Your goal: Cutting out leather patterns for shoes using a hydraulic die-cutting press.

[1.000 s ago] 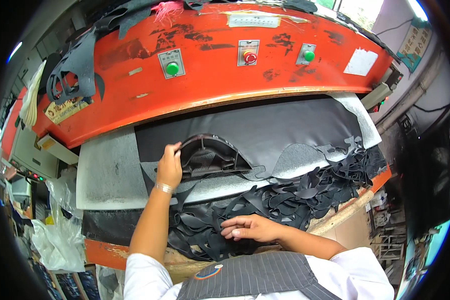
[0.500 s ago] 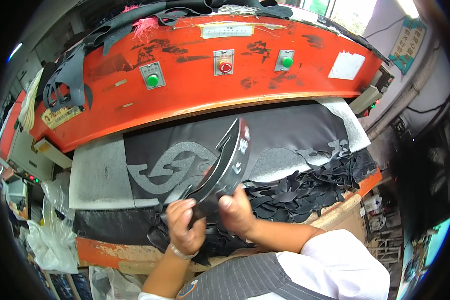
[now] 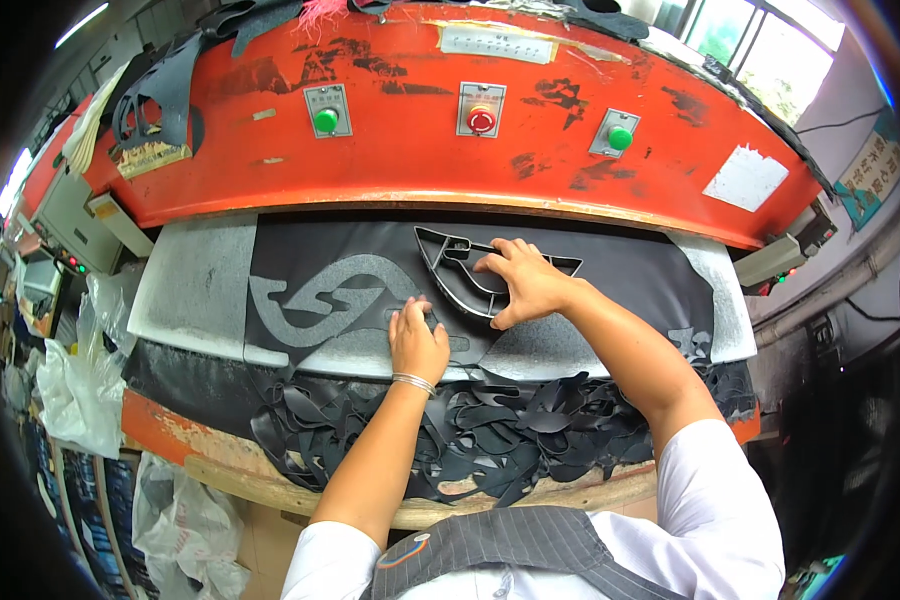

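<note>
My right hand grips a curved metal cutting die by its rim, fingers and thumb spread across its right part. The die lies on, or just over, a black leather-like sheet; whether it touches cannot be made out. My left hand lies with fingers stretched out on the sheet near its front edge, left of the die, holding nothing visible. Beside it on the left, curved cut-outs in the sheet let grey show through. Under the sheet is a pale, worn cutting board.
An orange-red press beam spans the back, with two green buttons and a red one. Black scraps pile along the front edge. Plastic bags hang at the left.
The die, held up in both hands before, is now down at the sheet in my right hand. My left hand has let go of it and rests on the sheet. The view has shifted.
</note>
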Available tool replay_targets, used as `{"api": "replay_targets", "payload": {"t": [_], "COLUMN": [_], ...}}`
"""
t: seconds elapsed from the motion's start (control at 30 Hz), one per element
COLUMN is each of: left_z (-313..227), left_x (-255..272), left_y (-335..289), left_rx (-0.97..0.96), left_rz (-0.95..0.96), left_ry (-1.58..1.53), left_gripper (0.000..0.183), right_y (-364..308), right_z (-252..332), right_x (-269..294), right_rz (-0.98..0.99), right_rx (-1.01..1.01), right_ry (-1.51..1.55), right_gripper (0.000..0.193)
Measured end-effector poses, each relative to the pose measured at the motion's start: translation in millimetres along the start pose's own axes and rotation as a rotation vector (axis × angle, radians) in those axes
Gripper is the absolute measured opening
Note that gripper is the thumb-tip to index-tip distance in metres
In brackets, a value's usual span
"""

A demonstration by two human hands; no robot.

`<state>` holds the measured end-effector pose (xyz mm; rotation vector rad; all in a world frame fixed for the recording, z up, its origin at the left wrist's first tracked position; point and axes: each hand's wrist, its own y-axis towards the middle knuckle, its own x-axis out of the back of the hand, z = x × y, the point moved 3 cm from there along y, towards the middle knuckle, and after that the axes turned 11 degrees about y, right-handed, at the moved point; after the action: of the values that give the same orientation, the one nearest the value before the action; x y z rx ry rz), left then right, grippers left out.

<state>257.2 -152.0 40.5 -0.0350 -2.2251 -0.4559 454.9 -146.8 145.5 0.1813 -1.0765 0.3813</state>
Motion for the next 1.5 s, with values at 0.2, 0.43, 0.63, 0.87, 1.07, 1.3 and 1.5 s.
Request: {"api": "replay_targets", "payload": {"t": [0.2, 0.43, 0.63, 0.87, 1.07, 1.3, 1.5], "left_z": [-3, -10, -4, -3, -1, -7, 17], "left_x": [-11, -16, -11, -14, -12, -6, 28], "left_y": [-6, -3, -3, 1, 1, -8, 13], "left_rx": [0.008, -0.023, -0.002, 0.010, -0.001, -0.040, -0.005], "left_rz": [0.003, -0.001, 0.035, 0.018, 0.023, 0.026, -0.015], "left_ry": [-0.019, 0.042, 0.070, 0.012, -0.015, -0.002, -0.343], "left_gripper": [0.037, 0.038, 0.038, 0.038, 0.038, 0.044, 0.032], "right_y": [5, -16, -80, -70, -75, -86, -113], "right_z": [-24, -39, -54, -66, -67, -58, -39], "right_x": [-20, -20, -59, -77, -80, -78, -29], "right_rz": [0.077, -0.119, -0.581, -0.660, -0.753, -0.643, -1.138], "right_rx": [0.072, 0.060, -0.348, -0.273, -0.182, -0.257, -0.186], "right_ry": [-0.006, 0.018, 0.185, 0.137, 0.055, 0.022, 0.455], "right_gripper": [0.088, 0.102, 0.074, 0.046, 0.044, 0.047, 0.053]}}
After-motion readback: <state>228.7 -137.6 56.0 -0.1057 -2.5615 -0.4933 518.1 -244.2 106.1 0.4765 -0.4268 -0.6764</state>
